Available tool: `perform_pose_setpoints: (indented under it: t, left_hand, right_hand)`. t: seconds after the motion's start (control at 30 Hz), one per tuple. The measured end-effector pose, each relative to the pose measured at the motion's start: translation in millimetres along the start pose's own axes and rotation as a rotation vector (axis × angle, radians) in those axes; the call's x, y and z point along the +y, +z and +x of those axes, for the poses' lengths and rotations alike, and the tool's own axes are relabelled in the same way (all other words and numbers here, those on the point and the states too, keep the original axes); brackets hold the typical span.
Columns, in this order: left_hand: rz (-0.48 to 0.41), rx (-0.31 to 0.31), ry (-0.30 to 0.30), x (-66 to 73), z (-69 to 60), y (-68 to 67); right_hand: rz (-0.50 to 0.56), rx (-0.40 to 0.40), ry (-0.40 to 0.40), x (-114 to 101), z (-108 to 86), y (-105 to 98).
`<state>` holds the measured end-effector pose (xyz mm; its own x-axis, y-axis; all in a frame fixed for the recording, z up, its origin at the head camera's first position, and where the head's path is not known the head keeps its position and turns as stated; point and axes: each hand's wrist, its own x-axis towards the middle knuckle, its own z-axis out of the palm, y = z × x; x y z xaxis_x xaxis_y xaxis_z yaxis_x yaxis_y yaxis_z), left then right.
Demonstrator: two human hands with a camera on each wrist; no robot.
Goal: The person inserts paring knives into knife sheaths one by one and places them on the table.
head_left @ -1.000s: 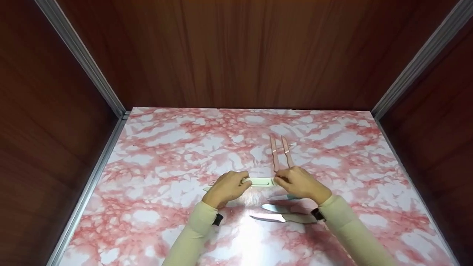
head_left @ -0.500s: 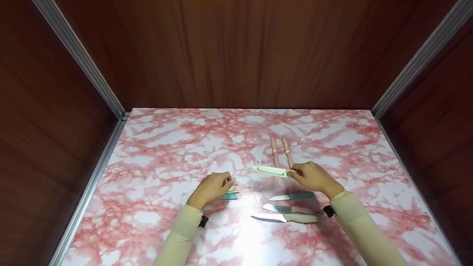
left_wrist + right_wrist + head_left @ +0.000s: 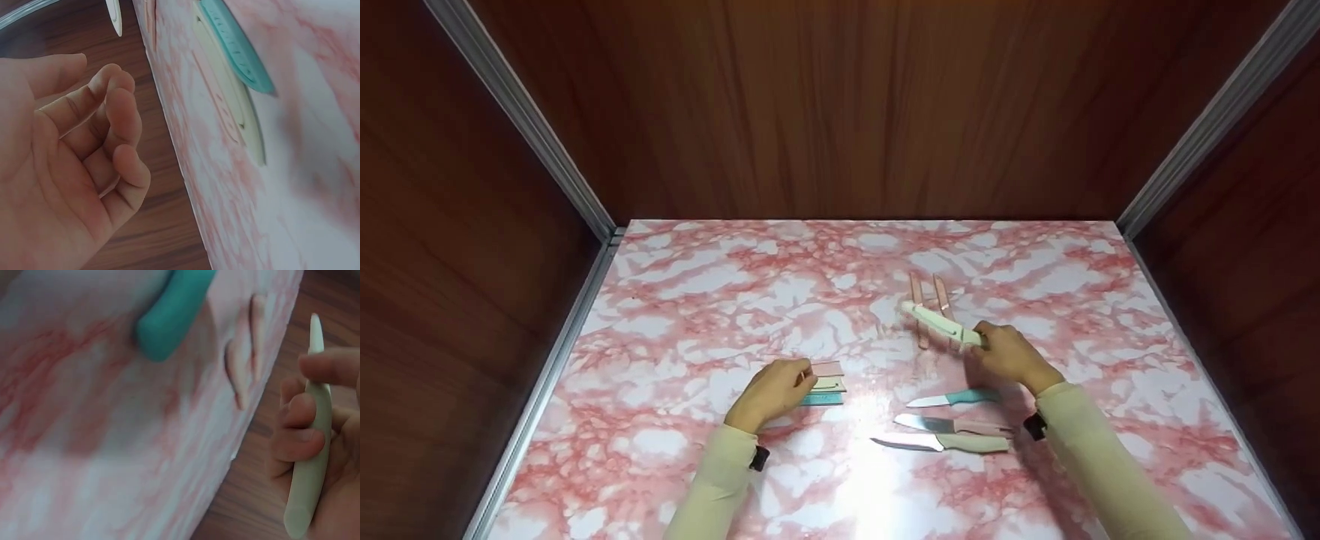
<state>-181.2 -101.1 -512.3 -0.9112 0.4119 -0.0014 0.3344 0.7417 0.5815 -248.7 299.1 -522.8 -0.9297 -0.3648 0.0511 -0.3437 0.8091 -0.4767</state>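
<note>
My right hand (image 3: 1014, 358) grips the handle of a pale green knife (image 3: 308, 478), its blade covered by a light sheath (image 3: 937, 322). It is raised over the table, tip towards the far left, in front of two pink knives (image 3: 916, 311). My left hand (image 3: 774, 394) holds nothing; its fingers are loosely bent in the left wrist view. Close by lie a pink sheath (image 3: 829, 368), a cream sheath (image 3: 831, 384) and a teal sheath (image 3: 821, 400), partly behind that hand in the head view.
Three bare-bladed knives lie in front of my right hand: one teal-handled (image 3: 971, 396), one pink-handled (image 3: 979, 427) and one cream-handled (image 3: 975, 443). Brown wood panels (image 3: 840, 112) wall in the marbled table (image 3: 697, 300) at the back and sides.
My left hand has let go of the sheathed knife and moved left, uncovering the sheaths. My right hand has carried the knife right and away from me, turning it at a slant.
</note>
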Motion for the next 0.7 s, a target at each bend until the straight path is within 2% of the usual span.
perform_pose_setpoints:
  t: [0.17, 0.33, 0.7]
  left_hand:
    - [0.021, -0.004, -0.014, -4.2, -3.4, 1.1]
    - [0.030, -0.012, -0.031, -9.0, -6.3, 2.2]
    - [-0.018, -0.045, -0.064, -11.4, -11.8, 0.9]
  right_hand:
    - [-0.028, 0.041, 0.049, 14, 4.1, 5]
    - [-0.038, 0.052, 0.142, 25, 10.1, 9]
    - [0.060, 0.062, 0.371, 39, 26.7, 10]
